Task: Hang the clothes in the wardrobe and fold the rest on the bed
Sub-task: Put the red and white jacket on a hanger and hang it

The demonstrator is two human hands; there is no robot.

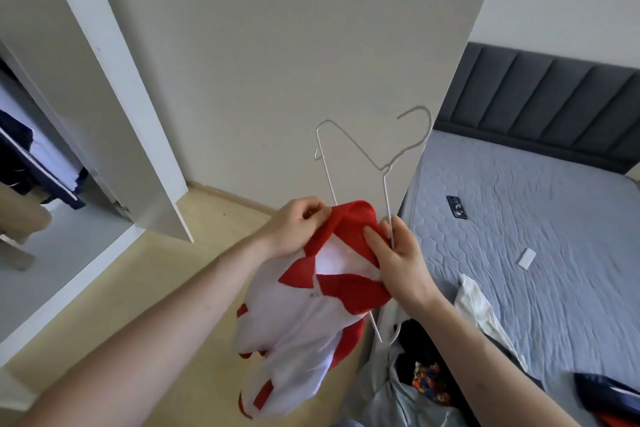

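Left hand (294, 227) pinches the red collar of the red-and-white shirt (304, 315), fingers curled on the fabric. Right hand (398, 256) grips the other side of the collar together with one wire of the white wire hanger (360, 156), fingers closed around both. The hanger's long axis runs steeply from below the right hand, up and away; its hook points up and to the right, above the right fingers. The shirt hangs collar-up between and below both hands, body trailing down over the wooden floor (166, 288). Right of the right fingers lies the bed (519, 218). Left of the left fingers stands the open wardrobe (52, 156) with dark garments inside.
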